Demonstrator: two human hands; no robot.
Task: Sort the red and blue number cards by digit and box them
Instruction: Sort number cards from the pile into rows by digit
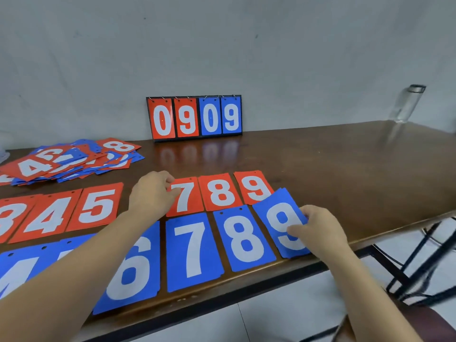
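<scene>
Two rows of number cards lie on the brown table (345, 169). The far row is red and shows 3, 4, 5 (97, 206), then 7 (188, 197), 8 (219, 191), 9 (254, 187). The near row is blue: a 6 (134, 267), 7 (193, 250), 8 (243, 238) and 9 (281, 218). My left hand (153, 192) pinches the left edge of the red 7 and hides what lies between the 5 and the 7. My right hand (318, 229) grips the right edge of the blue 9 cards, which are slightly fanned.
A loose pile of mixed red and blue cards (71, 159) lies at the far left. A flip scoreboard (194, 118) reading 0909 stands against the wall. A clear bottle (408, 103) stands at the far right. A black metal frame (424, 267) is below the table's right edge.
</scene>
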